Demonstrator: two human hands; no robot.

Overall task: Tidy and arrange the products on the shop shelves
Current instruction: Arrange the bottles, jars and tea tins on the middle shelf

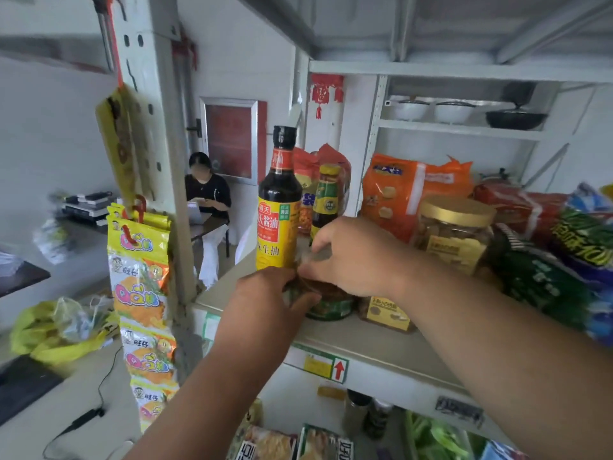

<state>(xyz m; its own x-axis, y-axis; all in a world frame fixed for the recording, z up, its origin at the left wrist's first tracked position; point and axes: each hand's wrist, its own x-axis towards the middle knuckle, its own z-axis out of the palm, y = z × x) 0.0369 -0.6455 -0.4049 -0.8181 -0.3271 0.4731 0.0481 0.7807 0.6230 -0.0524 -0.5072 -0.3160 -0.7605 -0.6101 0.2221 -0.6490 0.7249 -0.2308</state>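
Both hands seating a jar at frame centre.
Left hand (265,293) and right hand (351,257) clasp the jar (331,303) on the shelf (365,340) beside the soy bottle (278,207); best kept upright, label outward.

Two hands are showing, the left hand (265,293) and the right hand (351,257). Two dark bottles are standing on the shelf (374,340): a tall soy bottle (278,207) and a short bottle (326,200). One gold-lidded jar (454,230) is sitting beside them, and one orange bag (404,190) is leaning behind it. One candy strip (142,293) is hanging from the post. Two white bowls (431,111) and one black pan (515,119) are resting on the far rack. One seated person (207,190) is showing.
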